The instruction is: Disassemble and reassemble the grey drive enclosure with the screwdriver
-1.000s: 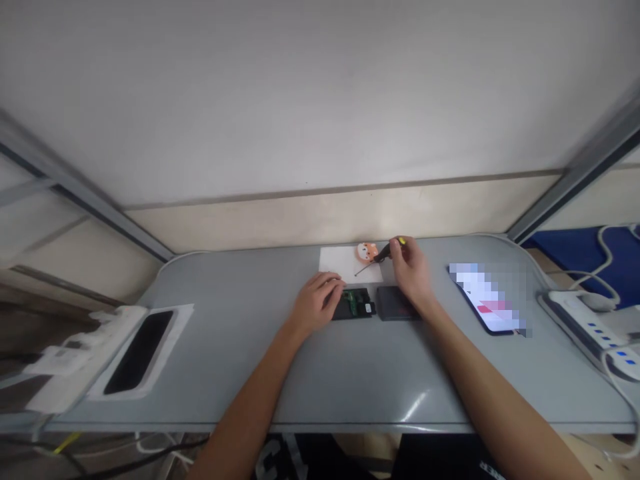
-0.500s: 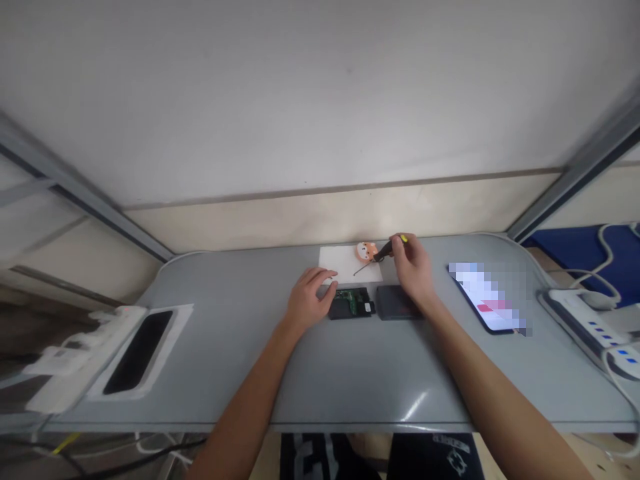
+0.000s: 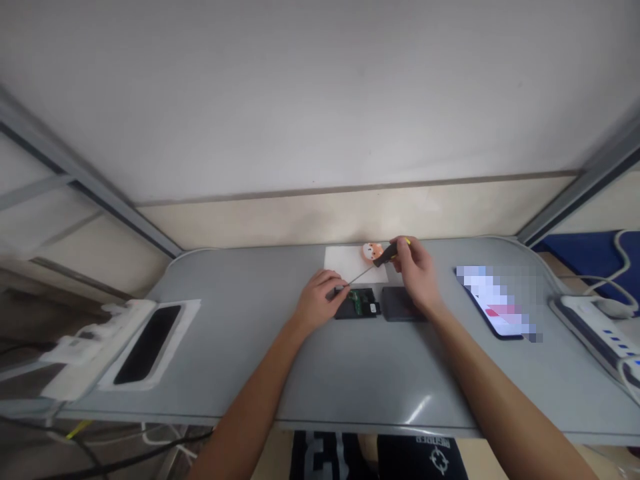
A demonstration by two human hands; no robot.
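My right hand [image 3: 415, 270] holds a black and yellow screwdriver [image 3: 386, 255], its thin shaft slanting down to the left. The tip is at the fingertips of my left hand [image 3: 320, 297], which are pinched together at the left end of a black case with a green circuit board [image 3: 358, 303]. What those fingers hold is too small to make out. A dark flat cover [image 3: 399, 305] lies just right of the case, partly under my right wrist. Behind them are a white sheet [image 3: 345, 261] and an orange and white animal-face item [image 3: 371, 251].
A lit phone [image 3: 493, 303] lies to the right, with a white power strip [image 3: 595, 333] beyond it. On the left, a black phone [image 3: 149, 345] rests on white paper near another power strip [image 3: 95, 360]. A wall stands behind the grey table [image 3: 240, 280].
The screwdriver tip has moved down and left from above the white sheet to my left fingertips. My left thumb and fingers have come closer together. The view has shifted slightly.
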